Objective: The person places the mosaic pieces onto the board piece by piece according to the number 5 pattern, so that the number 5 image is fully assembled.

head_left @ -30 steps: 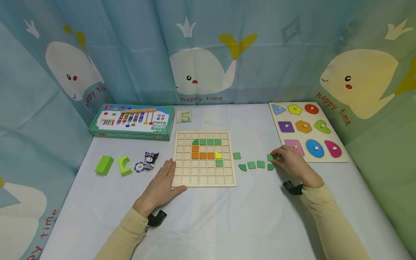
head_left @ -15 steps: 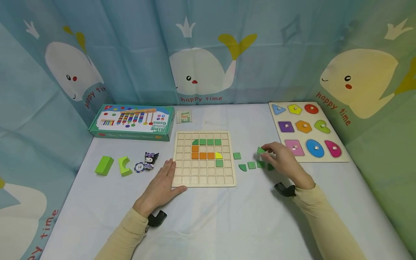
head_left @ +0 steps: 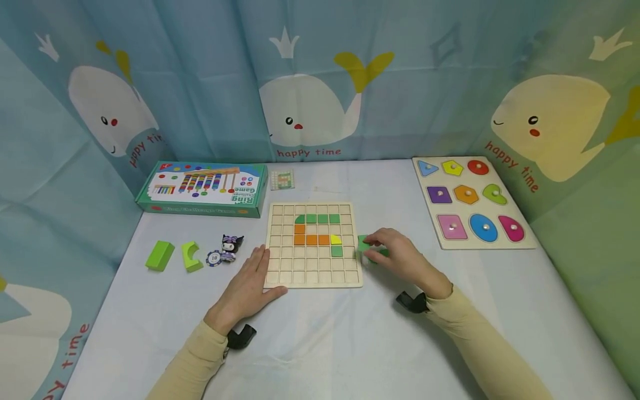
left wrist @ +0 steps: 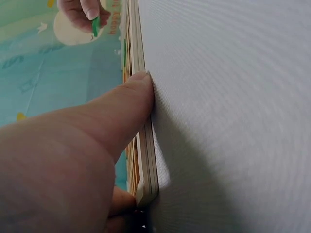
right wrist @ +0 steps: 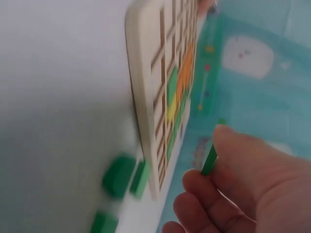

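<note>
My left hand rests against the left side of the wooden grid board, its fingers straight. In the left wrist view its thumb touches the board's near edge. Just right of the board, my right hand pinches a small green tile between thumb and fingers, above the table. Set in the board are several green tiles, several orange tiles and a yellow rounded piece. Loose green tiles lie beside the board, partly hidden by my right hand in the head view.
A ring game box and a small pattern card stand behind. At right lies a shape puzzle board. Green blocks, a round chip and a figurine sit at left. Whale-print curtains enclose the table.
My right hand has picked up a green tile from the right end of the loose tiles and carried it left, close to the board. My left hand has stayed in place.
</note>
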{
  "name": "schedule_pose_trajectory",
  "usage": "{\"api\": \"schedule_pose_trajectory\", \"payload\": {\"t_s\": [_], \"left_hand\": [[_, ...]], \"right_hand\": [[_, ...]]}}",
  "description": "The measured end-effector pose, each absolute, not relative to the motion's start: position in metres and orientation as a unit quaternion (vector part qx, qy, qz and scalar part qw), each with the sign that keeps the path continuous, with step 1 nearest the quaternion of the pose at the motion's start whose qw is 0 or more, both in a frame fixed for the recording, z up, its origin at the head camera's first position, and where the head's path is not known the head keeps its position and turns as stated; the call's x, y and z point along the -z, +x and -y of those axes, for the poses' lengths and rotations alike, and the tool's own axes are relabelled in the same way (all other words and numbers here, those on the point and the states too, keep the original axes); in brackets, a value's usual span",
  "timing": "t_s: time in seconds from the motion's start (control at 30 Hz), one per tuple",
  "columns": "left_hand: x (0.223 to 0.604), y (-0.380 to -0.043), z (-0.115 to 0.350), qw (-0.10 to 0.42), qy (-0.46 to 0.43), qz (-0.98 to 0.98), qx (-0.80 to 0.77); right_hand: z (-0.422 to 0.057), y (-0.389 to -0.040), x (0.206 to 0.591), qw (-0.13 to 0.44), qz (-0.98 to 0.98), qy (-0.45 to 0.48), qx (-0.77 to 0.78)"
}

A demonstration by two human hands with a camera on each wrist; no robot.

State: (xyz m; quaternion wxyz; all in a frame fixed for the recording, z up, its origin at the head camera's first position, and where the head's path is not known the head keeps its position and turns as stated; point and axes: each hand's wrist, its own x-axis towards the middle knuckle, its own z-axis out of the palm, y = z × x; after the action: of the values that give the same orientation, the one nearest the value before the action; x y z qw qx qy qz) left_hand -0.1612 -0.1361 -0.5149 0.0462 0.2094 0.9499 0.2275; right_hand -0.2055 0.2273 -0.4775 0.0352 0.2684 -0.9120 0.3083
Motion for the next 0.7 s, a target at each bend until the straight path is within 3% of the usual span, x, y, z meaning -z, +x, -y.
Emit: {"api": "schedule_pose_trajectory", "payload": {"t_s": [0.3, 0.5, 0.7], "left_hand": [[0.516, -0.161, 0.136, 0.036, 0.214, -0.949, -0.229], [0.517, -0.161, 0.137, 0.037, 0.215, -0.949, -0.228], [0.516, -0.161, 0.138, 0.043, 0.214, -0.949, -0.227]], "right_hand": [[-0.196, -0.2, 0.485, 0.02, 0.906, 0.326, -0.268], [-0.182, -0.198, 0.493, 0.001, 0.919, 0.314, -0.24], [-0.176, -0.196, 0.494, 0.017, 0.921, 0.32, -0.22]]}}
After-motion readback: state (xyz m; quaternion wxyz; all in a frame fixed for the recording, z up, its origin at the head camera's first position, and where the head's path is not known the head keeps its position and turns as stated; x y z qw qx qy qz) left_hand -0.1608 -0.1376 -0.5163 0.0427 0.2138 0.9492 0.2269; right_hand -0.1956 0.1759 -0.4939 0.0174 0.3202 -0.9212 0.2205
